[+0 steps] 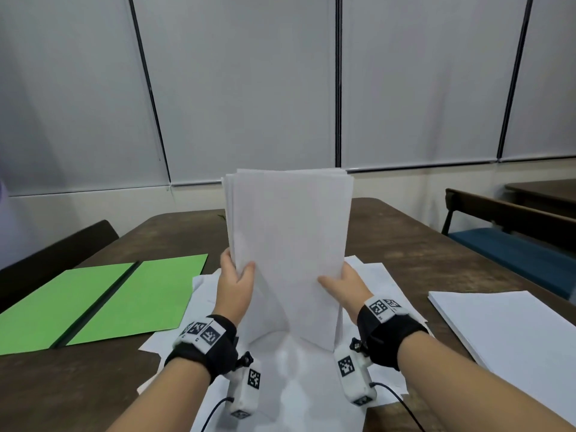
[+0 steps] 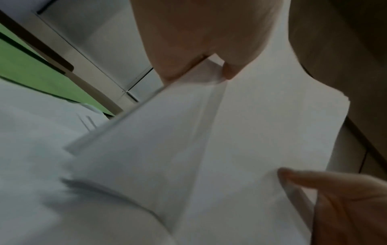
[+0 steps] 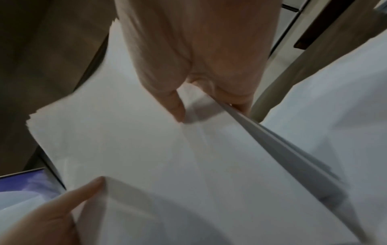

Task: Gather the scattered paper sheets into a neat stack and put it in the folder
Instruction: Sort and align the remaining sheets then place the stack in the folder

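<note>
While both hands, left hand [image 1: 235,283] and right hand [image 1: 343,285], grip the upright paper stack [image 1: 290,232], tap its bottom edge square before moving to the folder [image 1: 103,304] at nine o'clock.

We see the stack [image 1: 288,244] upright between our left hand [image 1: 235,283] and right hand [image 1: 346,286], apparently standing on loose sheets [image 1: 311,385]; the folder [image 1: 103,302] lies open leftward on the table [image 1: 420,244]; another pile [image 1: 511,332] lies rightward.
</note>
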A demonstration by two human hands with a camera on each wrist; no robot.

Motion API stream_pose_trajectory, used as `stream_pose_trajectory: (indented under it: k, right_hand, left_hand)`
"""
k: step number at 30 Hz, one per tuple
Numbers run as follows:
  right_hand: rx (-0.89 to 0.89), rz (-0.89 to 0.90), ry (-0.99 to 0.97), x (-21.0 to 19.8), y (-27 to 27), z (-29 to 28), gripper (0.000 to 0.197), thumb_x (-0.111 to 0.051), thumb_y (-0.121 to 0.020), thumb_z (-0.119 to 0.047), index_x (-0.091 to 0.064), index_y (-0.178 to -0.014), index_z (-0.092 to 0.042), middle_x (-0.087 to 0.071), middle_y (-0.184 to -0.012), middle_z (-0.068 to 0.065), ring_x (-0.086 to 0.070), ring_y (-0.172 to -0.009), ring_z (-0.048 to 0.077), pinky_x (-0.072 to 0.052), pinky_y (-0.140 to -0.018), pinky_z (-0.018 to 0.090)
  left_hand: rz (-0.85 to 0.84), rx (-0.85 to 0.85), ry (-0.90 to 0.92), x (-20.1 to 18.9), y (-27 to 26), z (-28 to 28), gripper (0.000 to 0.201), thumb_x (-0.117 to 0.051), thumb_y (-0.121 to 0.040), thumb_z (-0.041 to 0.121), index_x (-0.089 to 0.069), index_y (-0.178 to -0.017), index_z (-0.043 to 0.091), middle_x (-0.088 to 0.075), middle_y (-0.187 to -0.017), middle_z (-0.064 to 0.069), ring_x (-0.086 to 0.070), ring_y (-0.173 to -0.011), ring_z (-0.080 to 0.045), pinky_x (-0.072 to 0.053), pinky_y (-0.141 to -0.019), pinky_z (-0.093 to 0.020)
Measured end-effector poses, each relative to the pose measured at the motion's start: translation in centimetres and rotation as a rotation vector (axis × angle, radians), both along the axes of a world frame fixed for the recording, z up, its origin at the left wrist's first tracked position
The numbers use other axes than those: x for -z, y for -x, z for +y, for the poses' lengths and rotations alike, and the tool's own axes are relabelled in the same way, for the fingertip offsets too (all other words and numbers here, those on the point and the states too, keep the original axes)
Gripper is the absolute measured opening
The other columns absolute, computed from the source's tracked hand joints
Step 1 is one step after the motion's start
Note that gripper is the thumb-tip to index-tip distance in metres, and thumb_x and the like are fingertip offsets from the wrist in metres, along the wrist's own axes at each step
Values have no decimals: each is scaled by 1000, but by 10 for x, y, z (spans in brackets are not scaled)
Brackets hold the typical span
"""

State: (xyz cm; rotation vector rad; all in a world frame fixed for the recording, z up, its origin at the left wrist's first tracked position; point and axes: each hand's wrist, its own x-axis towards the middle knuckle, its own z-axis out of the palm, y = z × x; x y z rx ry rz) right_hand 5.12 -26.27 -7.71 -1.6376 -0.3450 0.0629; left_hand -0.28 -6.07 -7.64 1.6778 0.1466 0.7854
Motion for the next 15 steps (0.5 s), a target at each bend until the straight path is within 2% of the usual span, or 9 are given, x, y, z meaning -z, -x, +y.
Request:
stream_pose_trajectory:
  k: [4, 6, 8, 9, 11, 12, 13, 15]
  right_hand:
    - [47, 12, -9, -1, -11, -13, 28, -58, -87, 0, -58, -98, -26, -69, -104, 1, -65, -101, 24, -52, -93, 42]
    - [49, 26, -2, -4, -13, -23, 27, -58, -87, 1, -58, -104, -20, -68, -105, 5, -66, -98, 25, -55, -86, 39]
    - [84, 43, 28, -1, -19, -36, 27, -58, -85, 3, -59, -106, -14, -68, -105, 8, -68, -88, 22, -56, -73, 32]
    - [110, 51, 62, 2, -21, -45, 27, -58, -84, 4, -60, -104, -14, -68, -100, 7, -68, -84, 21, -56, -70, 30]
    - [182, 89, 188, 11, -28, -64, 26, -57, -80, 4, -62, -99, -15, -69, -95, 7, -67, -87, 26, -56, -80, 37]
    - [210, 118, 286, 17, -31, -74, 27, -58, -79, 1, -63, -101, -12, -69, -99, 10, -65, -93, 30, -54, -88, 41]
    - [236, 152, 383, 24, -35, -82, 29, -58, -80, 0, -63, -107, -8, -68, -105, 13, -64, -99, 31, -52, -92, 40]
    - [267, 235, 632, 33, -35, -93, 31, -55, -88, -5, -56, -119, -1, -59, -122, 13, -57, -115, 30, -45, -94, 28]
  left_hand:
    - [-41, -23, -39, -14, 1, -3, 29, -57, -92, 8, -46, -118, 15, -60, -110, 2, -60, -103, -15, -48, -89, -30]
    - [40, 14, -51, -21, 2, -5, 22, -56, -94, 19, -48, -114, 15, -59, -104, 2, -59, -99, -17, -47, -81, -28]
    - [260, 49, -46, -21, 2, -7, 27, -47, -97, 37, -48, -113, 15, -54, -95, 0, -55, -90, -19, -45, -73, -32]
    - [390, 65, -12, -17, 1, -7, 32, -43, -97, 44, -47, -113, 16, -53, -96, -3, -54, -89, -21, -46, -73, -33]
    - [628, 61, -23, 1, 0, -1, 40, -48, -94, 47, -48, -118, 15, -54, -113, -8, -55, -103, -28, -48, -80, -36]
    - [756, 47, -118, 13, 0, 5, 50, -55, -88, 48, -48, -123, 13, -53, -123, -9, -53, -112, -29, -47, -85, -36]
    - [892, 38, -250, 26, -1, 9, 64, -62, -79, 49, -48, -128, 10, -51, -130, -10, -50, -118, -30, -46, -91, -36]
    - [1127, -17, -540, 46, -1, 12, 81, -67, -68, 55, -47, -132, 10, -47, -136, -14, -45, -126, -31, -41, -101, -35]
